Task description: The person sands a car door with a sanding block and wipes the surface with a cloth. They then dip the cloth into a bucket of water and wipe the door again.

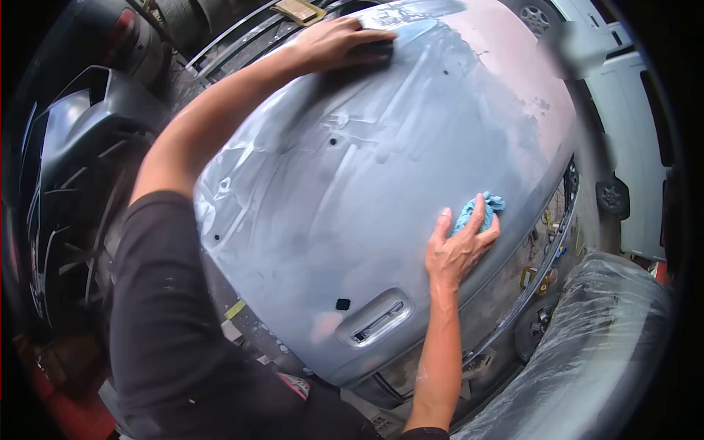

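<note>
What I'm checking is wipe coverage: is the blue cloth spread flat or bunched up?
Bunched up: the blue cloth is a crumpled wad under the right hand.

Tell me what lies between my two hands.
In the head view, only bare, streaked grey panel lies between the left hand and the right hand holding the blue cloth.

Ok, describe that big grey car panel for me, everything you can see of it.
The grey panel is a curved car body part, dull, streaked as if sanded, pinkish at the upper right. It has small dark holes and a recessed handle pocket near its lower edge. The left hand lies flat at its top; the right hand presses a blue cloth on it.
</note>
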A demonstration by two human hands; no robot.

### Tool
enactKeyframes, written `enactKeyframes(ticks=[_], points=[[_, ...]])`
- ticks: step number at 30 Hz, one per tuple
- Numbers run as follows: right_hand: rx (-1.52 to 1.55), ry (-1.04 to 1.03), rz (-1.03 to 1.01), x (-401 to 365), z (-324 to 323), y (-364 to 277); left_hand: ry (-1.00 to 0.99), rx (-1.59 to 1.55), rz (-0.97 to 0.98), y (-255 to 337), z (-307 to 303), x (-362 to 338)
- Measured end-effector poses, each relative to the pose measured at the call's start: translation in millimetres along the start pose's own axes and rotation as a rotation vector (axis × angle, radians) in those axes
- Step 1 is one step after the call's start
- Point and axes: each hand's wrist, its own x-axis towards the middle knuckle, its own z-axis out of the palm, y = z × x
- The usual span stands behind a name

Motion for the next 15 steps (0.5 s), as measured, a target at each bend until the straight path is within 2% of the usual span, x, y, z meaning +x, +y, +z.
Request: enactKeyframes(ticks=[1,3,5,7,8,9,10,12,15], points=[[0.020,0.002,0.010,-1,1,-1,-0.005,-0.008,-0.080,-4,14,31],[0.057,0.004,0.028,-1,2,0,0.050,0.023,-0.069,-7,26,38],[0.035,0.015,0.005,-1,3,2,0.080,0.002,0.111,-1,6,-11],[-0.001,0.016,-0.021,-1,2,2,-0.035,0.023,0.080,29,-46,-101],[-0.006,0.015,-0.018,-1,2,1,-0.174,0.061,-0.006,50,-76,-151],[-0.014,0.014,-0.015,-2,3,1,-0.072,0.012,0.011,65,-92,-200],[-0.022,0.012,-0.015,-3,3,1,-0.064,-0.014,-0.008,83,-114,-235],[0.002,0.015,-0.007,-3,3,3,-0.117,-0.025,-0.071,115,-144,-283],[-0.003,0.000,0.002,-4,4,4,-0.206,-0.034,-0.178,149,-166,-305]])
